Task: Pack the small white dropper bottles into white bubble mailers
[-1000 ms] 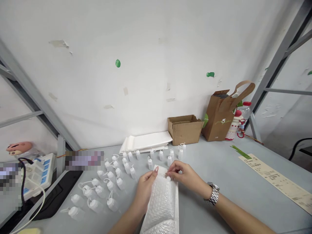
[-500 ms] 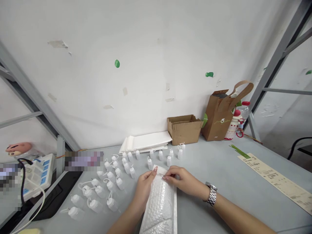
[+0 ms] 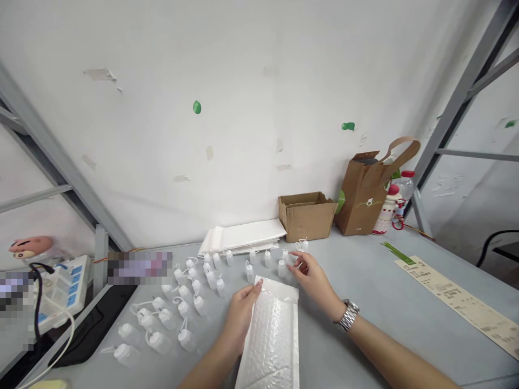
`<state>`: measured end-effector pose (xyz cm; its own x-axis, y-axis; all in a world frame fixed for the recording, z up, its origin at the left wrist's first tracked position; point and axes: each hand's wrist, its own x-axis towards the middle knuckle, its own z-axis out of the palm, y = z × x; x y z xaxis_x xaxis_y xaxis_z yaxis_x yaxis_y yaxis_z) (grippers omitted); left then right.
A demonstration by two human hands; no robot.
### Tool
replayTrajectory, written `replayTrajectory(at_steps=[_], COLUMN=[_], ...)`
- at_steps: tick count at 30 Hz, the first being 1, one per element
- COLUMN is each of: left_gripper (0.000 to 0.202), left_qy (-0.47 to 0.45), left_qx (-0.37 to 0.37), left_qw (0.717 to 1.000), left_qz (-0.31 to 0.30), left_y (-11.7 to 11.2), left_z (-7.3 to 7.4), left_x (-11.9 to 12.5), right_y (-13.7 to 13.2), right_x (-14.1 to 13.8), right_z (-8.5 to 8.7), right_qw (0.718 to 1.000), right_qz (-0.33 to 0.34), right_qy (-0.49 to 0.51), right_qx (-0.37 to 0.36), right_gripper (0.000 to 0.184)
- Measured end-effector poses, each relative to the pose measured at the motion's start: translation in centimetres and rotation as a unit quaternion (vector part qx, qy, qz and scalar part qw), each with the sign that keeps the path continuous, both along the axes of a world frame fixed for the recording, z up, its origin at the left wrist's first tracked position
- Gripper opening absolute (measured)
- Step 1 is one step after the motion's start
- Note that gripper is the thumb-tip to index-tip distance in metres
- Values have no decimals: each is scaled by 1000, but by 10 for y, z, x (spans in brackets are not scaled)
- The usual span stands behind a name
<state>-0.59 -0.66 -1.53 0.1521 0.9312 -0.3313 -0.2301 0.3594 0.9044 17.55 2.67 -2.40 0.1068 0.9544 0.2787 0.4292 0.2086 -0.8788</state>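
A white bubble mailer lies at the front middle of the table, its flap end pointing away from me. My left hand pinches its upper left edge, the thumb on top. Off the mailer, my right hand reaches over the table with its fingers bent and slightly apart, nothing seen between them. By its fingertips stands a small white squeeze bottle; another bottle is partly hidden behind the hand. Several more such bottles, with looped cap strings, stand to the left.
A stack of white mailers lies along the wall beside an open cardboard box. Further right are a brown paper bag and a strip of printed labels. A power strip with cables sits at left.
My right hand has let go of the mailer's flap and moved forward and right to the bottles. My left hand still holds the mailer, which has shifted slightly right.
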Motion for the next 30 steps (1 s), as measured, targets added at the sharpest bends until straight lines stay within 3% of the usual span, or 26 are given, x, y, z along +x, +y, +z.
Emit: replayTrajectory(at_steps=[9,19,25,30], left_gripper=[42,46,52,50], left_qy=[-6,30,46,60], left_qx=[15,30,30,29], left_qw=[1000,999,998,998], left_qz=[-7,-8,-9,-12], left_y=[1,2,5,4], left_z=[-4,-8,-13,-10], left_x=[-2,-2,-1,0], right_y=[-5,2,-1,-4], right_x=[-5,-5,-4,-4], right_z=[-5,-21,-18,-12], right_qw=[994,983,969,959], right_qz=[36,124,150,188], right_qy=[-77,-137,-195,-207], right_qx=[75,21,12,44], right_gripper=[28,32,28,50])
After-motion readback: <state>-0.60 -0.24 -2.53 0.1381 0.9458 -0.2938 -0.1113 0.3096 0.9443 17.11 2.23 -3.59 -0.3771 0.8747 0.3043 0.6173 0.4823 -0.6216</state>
